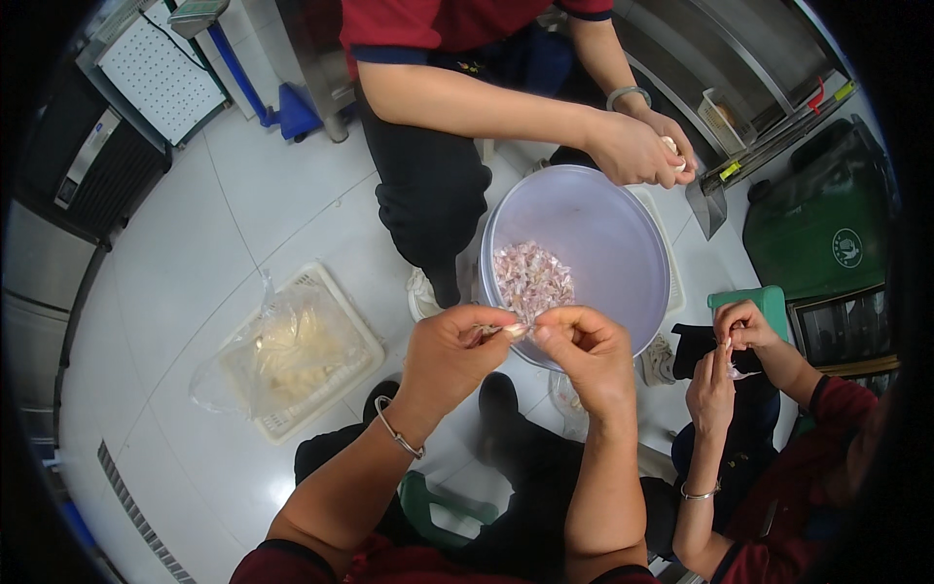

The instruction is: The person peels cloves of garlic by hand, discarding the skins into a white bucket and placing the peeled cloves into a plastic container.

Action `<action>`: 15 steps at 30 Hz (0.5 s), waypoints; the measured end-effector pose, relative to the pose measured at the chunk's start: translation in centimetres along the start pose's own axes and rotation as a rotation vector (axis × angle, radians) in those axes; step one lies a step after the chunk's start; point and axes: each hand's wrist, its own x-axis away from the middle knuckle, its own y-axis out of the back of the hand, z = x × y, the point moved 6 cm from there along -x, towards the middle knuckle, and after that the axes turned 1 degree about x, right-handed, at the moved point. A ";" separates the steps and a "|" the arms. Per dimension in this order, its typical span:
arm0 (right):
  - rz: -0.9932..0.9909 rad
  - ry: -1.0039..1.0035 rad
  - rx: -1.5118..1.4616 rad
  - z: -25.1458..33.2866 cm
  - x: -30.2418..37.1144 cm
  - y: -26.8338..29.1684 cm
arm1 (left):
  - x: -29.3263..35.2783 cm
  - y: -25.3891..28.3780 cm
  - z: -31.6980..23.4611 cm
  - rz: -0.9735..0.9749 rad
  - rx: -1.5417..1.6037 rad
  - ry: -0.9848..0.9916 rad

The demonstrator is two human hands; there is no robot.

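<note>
Over the near rim of a wide pale-lilac tub (623,243), my two hands meet at a small garlic clove (515,331). My left hand (457,343) is closed, with the whitish clove pinched between thumb and forefinger. Right beside it, my right hand (590,355) is closed too, its thumb and forefinger pressed together at the clove's right end. Whether loose skin lies between those fingertips is too small to tell. Pinkish-white garlic cloves and skins (531,276) lie heaped at the tub's left side, just beyond my fingertips.
On the floor at left, a white crate (362,375) holds a clear plastic bag (292,341) of pale pieces. Opposite, a co-worker's hands (637,146) hold garlic; another's hands (725,375) work at right. A green bin (812,234) and dustpan (707,207) stand beyond.
</note>
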 end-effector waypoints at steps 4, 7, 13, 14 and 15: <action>-0.038 0.069 0.232 0.4 0.4 -0.2 | 0.4 -0.1 -0.5 -0.030 -0.252 -0.162; -0.093 0.165 0.445 1.5 0.8 -0.5 | 0.3 -0.4 -0.1 -0.006 -0.201 -0.184; -0.120 0.227 0.540 2.0 0.9 -0.6 | 0.5 -0.8 -0.7 0.044 -0.263 -0.207; -0.078 0.178 0.446 1.6 0.7 -0.5 | 0.5 -0.7 -0.6 0.069 -0.218 -0.180; -0.037 0.128 0.351 1.0 0.5 -0.2 | 0.4 -0.6 -0.3 0.093 -0.174 -0.153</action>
